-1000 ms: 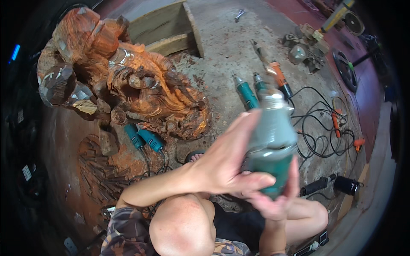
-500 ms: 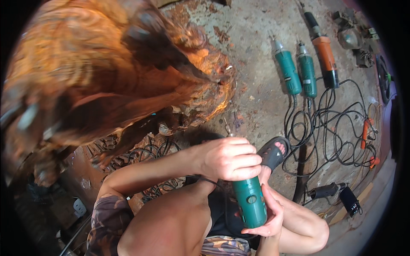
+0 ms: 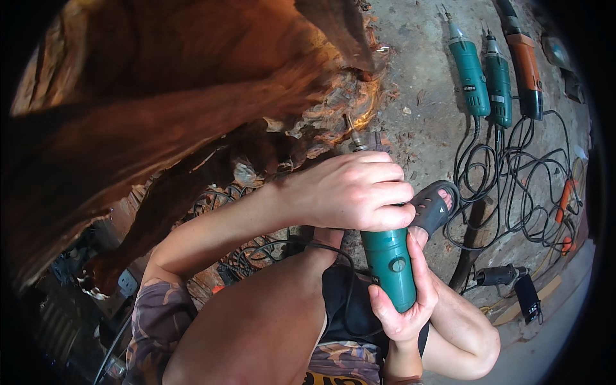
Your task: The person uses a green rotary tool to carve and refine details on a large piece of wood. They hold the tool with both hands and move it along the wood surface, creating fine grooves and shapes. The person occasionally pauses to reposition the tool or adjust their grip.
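A green die grinder (image 3: 391, 263) with a thin bit points away from me, its tip (image 3: 350, 122) close to the edge of a large reddish-brown wood carving (image 3: 256, 96). Whether the bit touches the wood I cannot tell. My left hand (image 3: 359, 192) is wrapped over the grinder's front part, knuckles up. At the rear end, my right hand (image 3: 407, 308) cradles the body, thumb on one side and fingers along the other. A black cord (image 3: 350, 282) loops beside the grinder over my lap.
Two more green die grinders (image 3: 470, 77) (image 3: 498, 86) and an orange-and-black power tool (image 3: 526, 70) lie on the concrete floor at right, with tangled black cords (image 3: 507, 186). A dark tool (image 3: 497, 276) and a black phone-like object (image 3: 527, 299) sit lower right. My sandalled foot (image 3: 436, 205) stands beside the grinder.
My hands have carried the grinder slightly up and to the right in the picture. My right thumb has shifted up along its rear end. The view has shifted, with the carving appearing larger.
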